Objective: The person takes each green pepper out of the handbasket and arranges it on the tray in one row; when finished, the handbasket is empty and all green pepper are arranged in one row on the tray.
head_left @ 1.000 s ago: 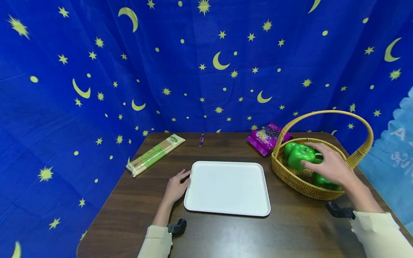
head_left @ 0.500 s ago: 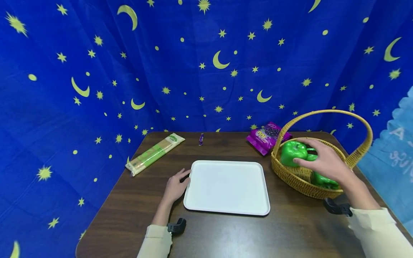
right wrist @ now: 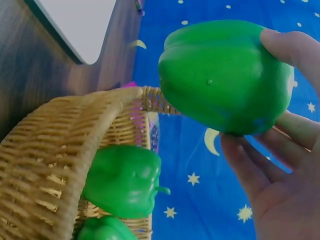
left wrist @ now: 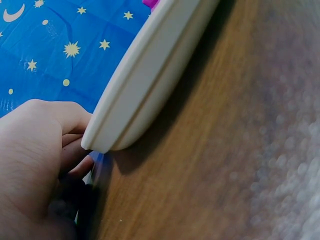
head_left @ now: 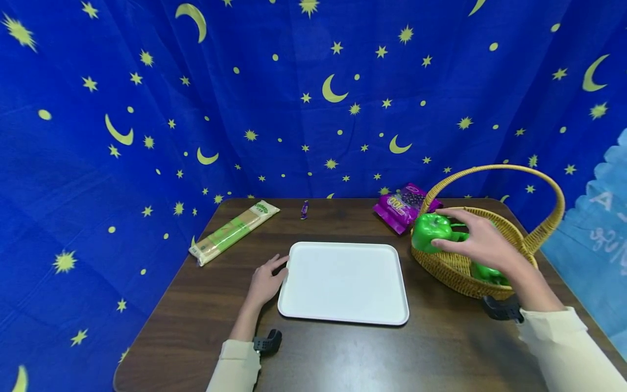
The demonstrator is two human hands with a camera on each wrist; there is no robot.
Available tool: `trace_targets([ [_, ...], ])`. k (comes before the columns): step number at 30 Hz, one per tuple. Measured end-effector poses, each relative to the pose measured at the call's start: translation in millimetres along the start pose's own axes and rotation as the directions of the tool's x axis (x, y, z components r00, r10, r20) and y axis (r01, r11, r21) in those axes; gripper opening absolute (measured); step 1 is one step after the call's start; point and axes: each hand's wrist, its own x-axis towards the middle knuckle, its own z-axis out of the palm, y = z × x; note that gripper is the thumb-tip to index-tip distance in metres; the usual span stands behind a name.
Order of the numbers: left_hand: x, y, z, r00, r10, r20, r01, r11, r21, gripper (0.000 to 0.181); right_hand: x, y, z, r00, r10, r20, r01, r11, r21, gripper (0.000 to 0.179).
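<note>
My right hand [head_left: 482,239] pinches a glossy green bell pepper [head_left: 428,233] between thumb and fingers, over the left rim of the wicker basket [head_left: 443,279]. In the right wrist view, the held bell pepper [right wrist: 225,75] is raised beside the basket, its underside toward the camera. Two more green peppers lie in the basket, one bell pepper [right wrist: 122,180] with its stem showing. My left hand [head_left: 266,282] rests at the left edge of a white rectangular tray [head_left: 343,283], fingertips touching its rim. The left wrist view shows the fingers against the tray's side [left wrist: 145,80].
A purple snack bag [head_left: 399,209] lies behind the basket's left side. At the far left lies a long, flat green-and-beige packet [head_left: 235,233]. A small purple wrapped piece [head_left: 305,210] sits near the table's back edge, before a blue star-patterned curtain [head_left: 274,109].
My right hand has lifted the green bell pepper from among the others and carried it left, over the basket's rim. The left hand stays at the tray's edge.
</note>
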Motion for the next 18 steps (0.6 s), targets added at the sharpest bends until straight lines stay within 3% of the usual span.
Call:
trace_targets([
  [11, -0.4, 3.6, -0.4, 1.000, -0.029, -0.004, 0.029, 0.999, 0.013, 0.039, 12.5, -10, 11, 0.999, -0.004, 0.041, 0.003, 1.000, 0.023, 0.081],
  [18, -1.4, 4.1, -1.3, 0.999, -0.032, -0.002, 0.032, 0.999, 0.010, 0.039, 22.1, -14, 21, 0.995, -0.069, 0.069, 0.065, 0.996, 0.061, 0.079],
])
